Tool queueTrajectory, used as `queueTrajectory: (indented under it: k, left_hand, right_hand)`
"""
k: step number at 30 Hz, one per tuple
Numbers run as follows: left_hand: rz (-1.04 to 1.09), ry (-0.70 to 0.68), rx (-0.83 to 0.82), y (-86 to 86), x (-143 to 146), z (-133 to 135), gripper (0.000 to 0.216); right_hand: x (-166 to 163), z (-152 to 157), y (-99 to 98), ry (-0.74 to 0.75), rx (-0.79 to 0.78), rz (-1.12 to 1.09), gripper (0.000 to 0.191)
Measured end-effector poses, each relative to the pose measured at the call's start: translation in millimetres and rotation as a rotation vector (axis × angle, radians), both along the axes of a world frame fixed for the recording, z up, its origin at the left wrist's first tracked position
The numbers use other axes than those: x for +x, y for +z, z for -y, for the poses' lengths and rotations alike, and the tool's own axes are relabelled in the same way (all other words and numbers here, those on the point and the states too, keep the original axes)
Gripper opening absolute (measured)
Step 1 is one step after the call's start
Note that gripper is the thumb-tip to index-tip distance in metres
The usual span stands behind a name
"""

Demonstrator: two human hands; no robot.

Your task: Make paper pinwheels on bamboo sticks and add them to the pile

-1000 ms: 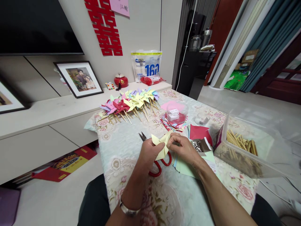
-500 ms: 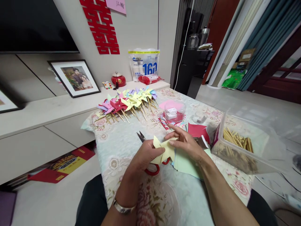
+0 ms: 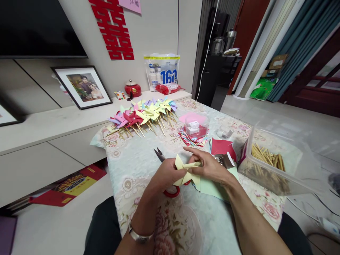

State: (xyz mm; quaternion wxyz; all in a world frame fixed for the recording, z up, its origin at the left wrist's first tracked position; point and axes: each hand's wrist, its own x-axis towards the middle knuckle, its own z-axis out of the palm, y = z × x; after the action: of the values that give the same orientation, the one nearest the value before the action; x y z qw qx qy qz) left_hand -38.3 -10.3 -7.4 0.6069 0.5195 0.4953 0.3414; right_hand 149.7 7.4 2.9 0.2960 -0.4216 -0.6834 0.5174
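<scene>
My left hand (image 3: pixel 166 174) and my right hand (image 3: pixel 209 166) both pinch a pale yellow paper pinwheel (image 3: pixel 186 170) just above the floral tablecloth (image 3: pixel 138 166). The left fingers grip its left side from below. The right fingers press its folded flaps at the centre. Under the hands lie red-handled scissors (image 3: pixel 170 184), blades pointing away. A stack of pale green and yellow paper squares (image 3: pixel 212 186) sits under my right wrist.
A row of finished pinwheels on sticks (image 3: pixel 143 117) lies at the table's far side. A clear box of wooden sticks (image 3: pixel 268 161) stands at the right. A small clear tub (image 3: pixel 196 125) rests on coloured paper, with red paper (image 3: pixel 221 147) and a small glass (image 3: pixel 224 132) beside it.
The right fingers have shifted over the pinwheel's centre, folding its flaps inward. The paper has turned slightly between the hands. The view has drifted a little.
</scene>
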Motion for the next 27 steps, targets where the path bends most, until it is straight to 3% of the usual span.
queueTrajectory:
  k: [10,19,27]
  left_hand:
    - [0.067,-0.003,-0.018,4.4,0.9,1.8,0.028]
    - [0.07,-0.007,-0.043,4.9,0.1,1.7,0.025]
    - [0.387,0.068,-0.073,4.7,2.2,0.2,0.034]
  right_hand:
    - [-1.9,3.1,7.1,-0.015,0.043,0.054,0.077]
    - [-1.9,2.6,7.6,0.026,0.036,0.033,0.075]
    - [-8.1,2.1,5.3,-0.138,-0.057,-0.198,0.078]
